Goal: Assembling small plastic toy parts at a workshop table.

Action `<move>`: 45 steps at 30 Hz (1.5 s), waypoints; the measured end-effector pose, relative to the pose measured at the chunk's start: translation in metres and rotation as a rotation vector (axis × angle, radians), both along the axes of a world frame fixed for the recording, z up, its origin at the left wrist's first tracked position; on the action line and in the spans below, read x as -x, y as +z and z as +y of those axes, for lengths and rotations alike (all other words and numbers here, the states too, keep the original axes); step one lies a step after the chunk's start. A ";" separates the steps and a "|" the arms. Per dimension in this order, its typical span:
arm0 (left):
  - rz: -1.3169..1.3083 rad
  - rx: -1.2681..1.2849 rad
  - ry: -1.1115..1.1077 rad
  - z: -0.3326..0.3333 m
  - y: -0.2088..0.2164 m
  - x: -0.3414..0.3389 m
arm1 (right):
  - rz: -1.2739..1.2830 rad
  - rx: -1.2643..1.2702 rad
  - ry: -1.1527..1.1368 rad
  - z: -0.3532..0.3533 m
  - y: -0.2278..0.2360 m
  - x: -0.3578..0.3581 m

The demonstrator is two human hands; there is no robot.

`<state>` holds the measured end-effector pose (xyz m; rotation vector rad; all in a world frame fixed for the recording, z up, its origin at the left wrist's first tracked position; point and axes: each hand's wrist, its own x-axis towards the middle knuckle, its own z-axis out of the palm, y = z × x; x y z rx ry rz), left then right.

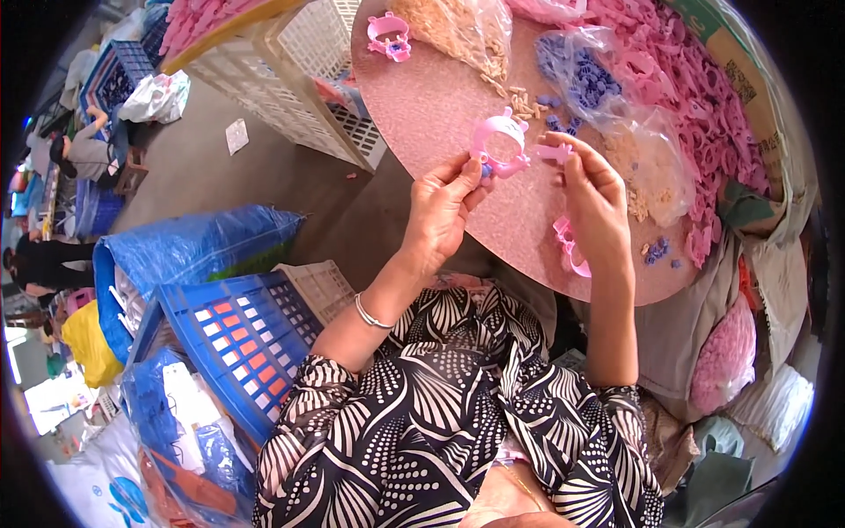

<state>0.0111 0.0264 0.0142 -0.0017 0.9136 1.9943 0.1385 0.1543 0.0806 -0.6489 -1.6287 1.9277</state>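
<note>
Between the thumb and fingers of my left hand is a pink plastic frame with a round opening and small ears; a blue piece shows at its lower edge, by my thumb. My right hand pinches a small pink plastic part a short way to the right, apart from the frame. Under my right wrist a similar pink frame lies on the round pinkish table, partly covered. Another pink frame with a blue piece lies near the table's far left edge.
Bags of tan pieces and blue pieces lie on the table, with loose tan pieces nearby. Pink parts are heaped along the right. Crates, one white and one blue, stand left. People are in the background.
</note>
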 end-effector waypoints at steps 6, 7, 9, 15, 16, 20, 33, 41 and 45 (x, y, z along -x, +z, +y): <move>0.033 0.009 -0.032 0.000 0.000 -0.001 | 0.123 0.387 0.055 -0.023 0.005 -0.011; 0.061 0.032 -0.046 0.000 -0.001 -0.001 | 0.072 0.394 0.011 -0.026 0.007 -0.009; 0.089 0.056 -0.058 -0.001 -0.001 -0.002 | 0.034 0.252 -0.021 -0.028 0.004 -0.007; 0.192 0.069 -0.043 -0.001 0.007 -0.009 | -0.100 -1.063 -0.200 -0.026 -0.003 0.005; 0.239 0.074 -0.035 -0.001 0.007 -0.010 | -0.132 -1.068 -0.210 -0.028 -0.004 0.005; 0.402 0.091 -0.014 -0.002 0.013 -0.011 | -0.187 -1.116 -0.185 -0.027 -0.001 0.005; 1.080 0.238 -0.058 -0.014 0.022 0.000 | -0.228 -1.106 -0.386 -0.045 -0.016 0.012; 0.269 0.052 -0.030 -0.002 0.012 -0.018 | -0.038 -0.902 -0.493 -0.032 -0.025 0.021; 0.361 0.111 -0.050 -0.004 0.007 -0.018 | -0.190 -1.311 -0.620 -0.027 -0.013 0.035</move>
